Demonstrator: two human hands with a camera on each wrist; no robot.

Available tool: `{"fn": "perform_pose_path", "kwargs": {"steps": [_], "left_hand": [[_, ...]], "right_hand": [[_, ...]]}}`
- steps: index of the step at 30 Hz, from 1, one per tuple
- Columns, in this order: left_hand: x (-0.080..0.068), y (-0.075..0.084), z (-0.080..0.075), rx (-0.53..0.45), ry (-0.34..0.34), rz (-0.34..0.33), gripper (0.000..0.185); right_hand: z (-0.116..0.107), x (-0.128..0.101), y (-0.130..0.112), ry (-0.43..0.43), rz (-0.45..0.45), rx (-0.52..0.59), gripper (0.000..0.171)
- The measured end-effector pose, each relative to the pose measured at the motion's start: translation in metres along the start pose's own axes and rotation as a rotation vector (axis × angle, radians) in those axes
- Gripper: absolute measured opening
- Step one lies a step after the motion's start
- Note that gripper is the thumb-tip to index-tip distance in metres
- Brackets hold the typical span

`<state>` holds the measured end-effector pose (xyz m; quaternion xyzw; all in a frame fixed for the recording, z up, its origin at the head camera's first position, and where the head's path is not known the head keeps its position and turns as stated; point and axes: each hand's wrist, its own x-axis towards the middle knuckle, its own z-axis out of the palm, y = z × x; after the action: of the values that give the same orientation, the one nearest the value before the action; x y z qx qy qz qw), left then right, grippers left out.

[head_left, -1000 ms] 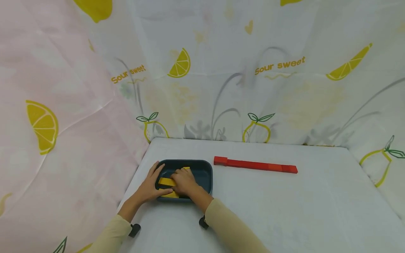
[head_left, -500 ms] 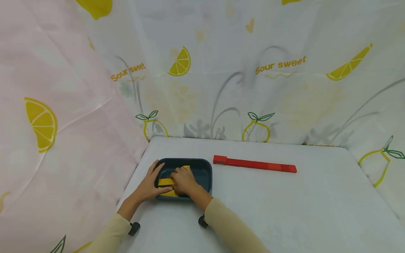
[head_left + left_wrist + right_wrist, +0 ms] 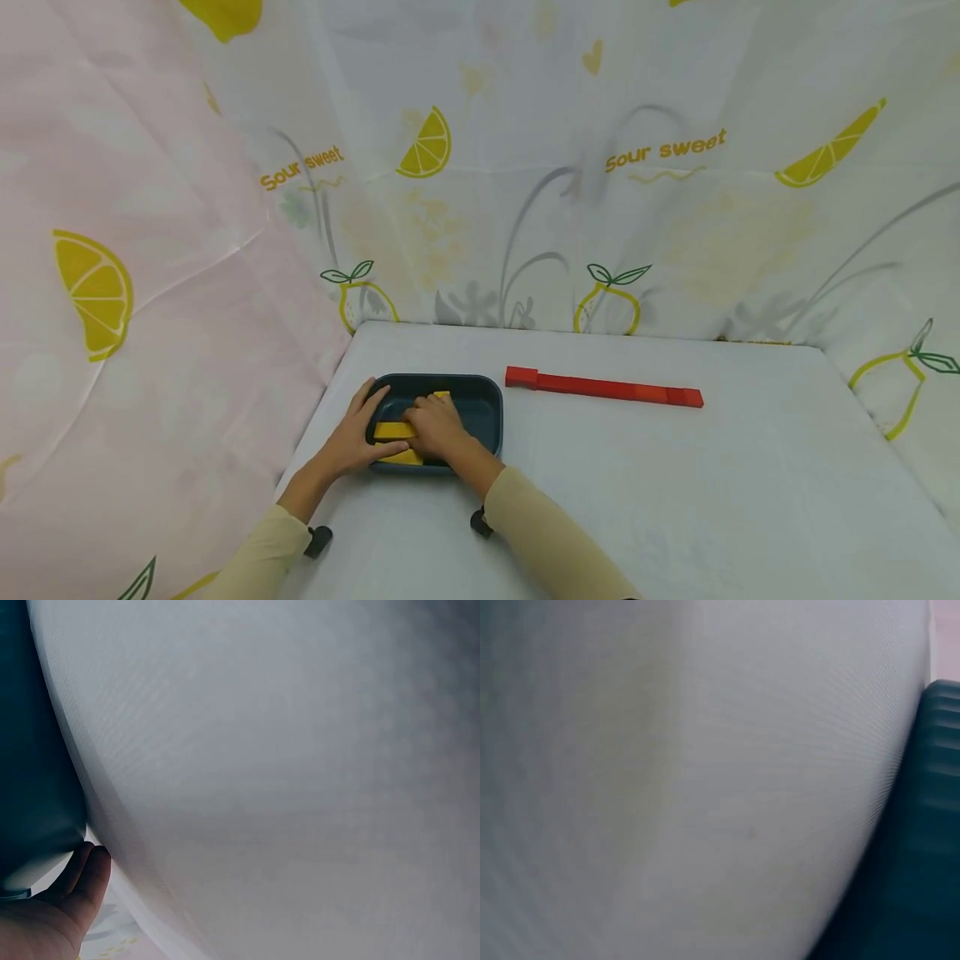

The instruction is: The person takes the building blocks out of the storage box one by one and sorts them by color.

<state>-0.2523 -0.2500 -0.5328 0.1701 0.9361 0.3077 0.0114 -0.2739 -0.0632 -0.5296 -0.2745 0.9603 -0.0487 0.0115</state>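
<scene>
I see a white table (image 3: 675, 500) in a corner; behind it hangs a white curtain (image 3: 600, 208) with lemon prints and the words "Sour sweet"; a pink curtain (image 3: 135, 333) covers the left side.

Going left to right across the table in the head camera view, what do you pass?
left hand on the tray's left rim → dark tray with yellow blocks under the right hand → row of red blocks
</scene>
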Motion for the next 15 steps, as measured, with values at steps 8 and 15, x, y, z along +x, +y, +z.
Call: {"fn": "perform_pose_path", "kwargs": {"steps": [8,15], "left_hand": [[-0.0007,0.0006,0.0002,-0.008,0.003,0.001,0.103],[0.0007,0.0007,0.0002,-0.003,0.002,0.003,0.102]], "right_hand": [[0.003,-0.0001,0.001,0.018,-0.014,-0.002,0.034],[0.0019,0.0001,0.0016,0.015,-0.013,0.027,0.032]]}}
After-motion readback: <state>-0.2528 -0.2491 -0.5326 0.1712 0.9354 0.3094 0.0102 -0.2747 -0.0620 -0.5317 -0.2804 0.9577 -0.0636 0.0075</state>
